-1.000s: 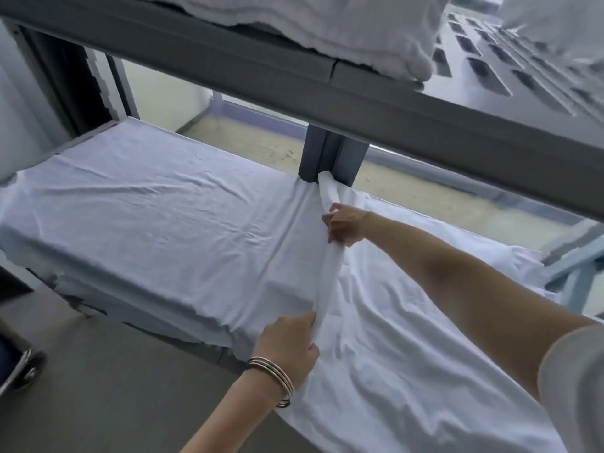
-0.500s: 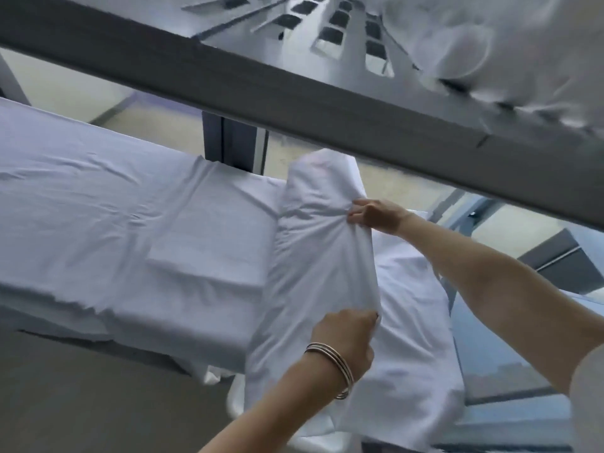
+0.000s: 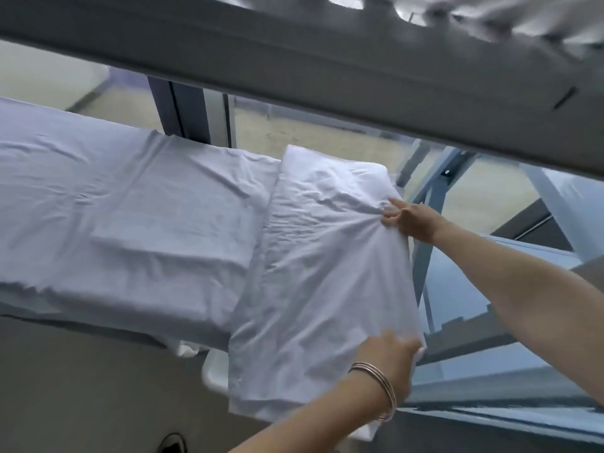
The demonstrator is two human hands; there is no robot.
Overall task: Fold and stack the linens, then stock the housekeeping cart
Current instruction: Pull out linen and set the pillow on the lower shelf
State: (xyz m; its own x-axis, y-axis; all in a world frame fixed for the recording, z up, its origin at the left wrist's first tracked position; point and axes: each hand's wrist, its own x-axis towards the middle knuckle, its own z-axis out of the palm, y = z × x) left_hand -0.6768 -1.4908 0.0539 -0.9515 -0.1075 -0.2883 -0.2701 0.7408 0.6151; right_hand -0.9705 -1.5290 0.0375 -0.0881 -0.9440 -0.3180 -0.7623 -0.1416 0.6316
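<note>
Your sheet [image 3: 327, 273] is thin matt white cloth, creased all over; the rail [image 3: 294, 60] above looks matt grey painted metal; bangles [image 3: 379, 384] shiny metal.

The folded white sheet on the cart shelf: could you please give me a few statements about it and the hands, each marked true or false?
1. The right hand pinches the far edge of the folded sheet. True.
2. The left hand hangs clear of the sheet. False: it holds the near edge.
3. Bangles sit on the left wrist. True.
4. The folded sheet lies on the floor. False: it lies on the shelf, partly over the spread linen.
</note>
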